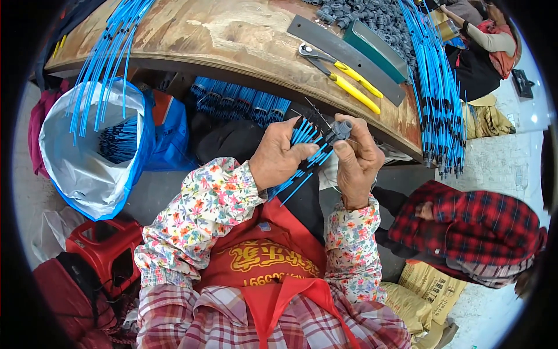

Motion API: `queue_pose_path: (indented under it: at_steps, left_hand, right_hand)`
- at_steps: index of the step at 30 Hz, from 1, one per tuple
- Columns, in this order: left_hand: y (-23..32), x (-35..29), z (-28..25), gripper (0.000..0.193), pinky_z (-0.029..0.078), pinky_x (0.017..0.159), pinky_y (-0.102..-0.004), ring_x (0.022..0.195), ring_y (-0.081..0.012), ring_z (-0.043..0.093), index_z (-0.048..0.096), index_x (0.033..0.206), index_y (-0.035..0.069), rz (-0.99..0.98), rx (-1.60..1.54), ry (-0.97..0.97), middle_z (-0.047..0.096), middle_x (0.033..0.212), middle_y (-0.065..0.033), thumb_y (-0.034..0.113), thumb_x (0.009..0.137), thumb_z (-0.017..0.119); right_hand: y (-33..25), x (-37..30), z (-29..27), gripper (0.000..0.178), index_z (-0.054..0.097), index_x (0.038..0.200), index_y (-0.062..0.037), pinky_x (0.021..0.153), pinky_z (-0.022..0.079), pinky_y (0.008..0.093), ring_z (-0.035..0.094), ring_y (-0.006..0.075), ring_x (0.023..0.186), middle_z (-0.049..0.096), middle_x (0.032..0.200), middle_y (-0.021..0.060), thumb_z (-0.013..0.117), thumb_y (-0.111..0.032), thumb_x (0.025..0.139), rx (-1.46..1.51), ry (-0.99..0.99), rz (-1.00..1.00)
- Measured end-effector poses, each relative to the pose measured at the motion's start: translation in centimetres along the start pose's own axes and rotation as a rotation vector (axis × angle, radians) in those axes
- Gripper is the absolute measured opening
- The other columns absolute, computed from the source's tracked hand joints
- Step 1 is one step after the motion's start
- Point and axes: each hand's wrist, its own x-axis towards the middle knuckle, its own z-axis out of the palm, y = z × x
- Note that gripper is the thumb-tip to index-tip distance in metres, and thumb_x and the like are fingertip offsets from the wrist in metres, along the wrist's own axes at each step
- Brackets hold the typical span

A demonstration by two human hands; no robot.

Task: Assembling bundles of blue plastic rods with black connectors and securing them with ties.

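Below the table edge (244,72), hands curled: left hand (279,154) gripping blue tubes (305,160), right hand (357,160) perhaps pinching grey fitting (342,130).

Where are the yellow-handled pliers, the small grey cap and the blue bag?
yellow-handled pliers (349,81), head view, on the upper yellow handle.
small grey cap (343,129), head view, on its ribbed side.
blue bag (87,168), head view, on its pale inner lining.

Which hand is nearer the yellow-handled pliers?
Right. The right hand sits just below the pliers, holding a grey cap; the left hand grips blue tubes farther left.
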Motion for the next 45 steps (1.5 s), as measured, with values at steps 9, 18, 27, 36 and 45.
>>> queue_pose_path:
  at_steps: [9, 18, 27, 36, 45]
  left_hand:
    - [1.1, -0.4, 0.7, 0.019, 0.045, 0.062, -0.025, 0.064, -0.0069, 0.052, 0.057, 0.1, -0.002, 0.014, 0.039, 0.023, 0.061, 0.073, -0.004, 0.0, 0.081, 0.059]
    - [0.9, -0.4, 0.6, 0.019, 0.045, 0.06, -0.0269, 0.061, -0.009, 0.052, 0.057, 0.1, -0.002, 0.019, 0.106, -0.032, 0.061, 0.071, -0.0062, 0.004, 0.081, 0.059]
    - [0.8, -0.8, 0.1, 0.018, 0.043, 0.059, -0.0253, 0.059, -0.0083, 0.046, 0.057, 0.1, -0.001, -0.027, 0.087, -0.084, 0.057, 0.068, -0.0042, 0.005, 0.083, 0.058]
    - [0.7, -1.0, 0.7, 0.019, 0.044, 0.061, -0.0267, 0.063, -0.0118, 0.053, 0.057, 0.099, -0.002, -0.081, -0.032, -0.017, 0.059, 0.074, -0.0068, 0.004, 0.082, 0.062]
    - [0.8, 0.0, 1.1, 0.023, 0.046, 0.063, -0.0294, 0.067, -0.0208, 0.058, 0.055, 0.101, -0.002, 0.274, 0.29, 0.002, 0.059, 0.08, -0.0126, 0.011, 0.084, 0.063]
  right_hand:
    - [-1.6, -0.1, 0.5, 0.043, 0.06, 0.112, 0.0068, 0.063, 0.037, 0.0183, 0.044, 0.0042, 0.073, 0.054, 0.096, 0.0009, 0.075, -0.008, 0.074, -0.205, 0.003, -0.027]
    - [-0.4, -0.2, -0.7, 0.041, 0.063, 0.105, 0.0055, 0.058, 0.033, 0.0173, 0.041, 0.0033, 0.068, 0.055, 0.096, 0.0009, 0.078, -0.002, 0.067, -0.002, 0.05, 0.089]
    - [-1.8, -0.1, -0.2, 0.042, 0.064, 0.103, 0.0057, 0.058, 0.033, 0.0173, 0.038, 0.0018, 0.064, 0.055, 0.096, 0.0011, 0.079, -0.005, 0.065, -0.07, -0.026, 0.048]
    - [-1.0, -0.8, 0.0, 0.038, 0.062, 0.104, 0.0074, 0.069, 0.039, 0.0195, 0.051, 0.0086, 0.077, 0.057, 0.097, 0.0053, 0.075, -0.004, 0.07, 0.039, 0.069, -0.014]
    - [-1.5, 0.2, -0.8, 0.036, 0.063, 0.104, 0.0067, 0.069, 0.042, 0.0207, 0.053, 0.0089, 0.079, 0.058, 0.096, 0.006, 0.074, -0.001, 0.071, 0.154, 0.111, 0.061]
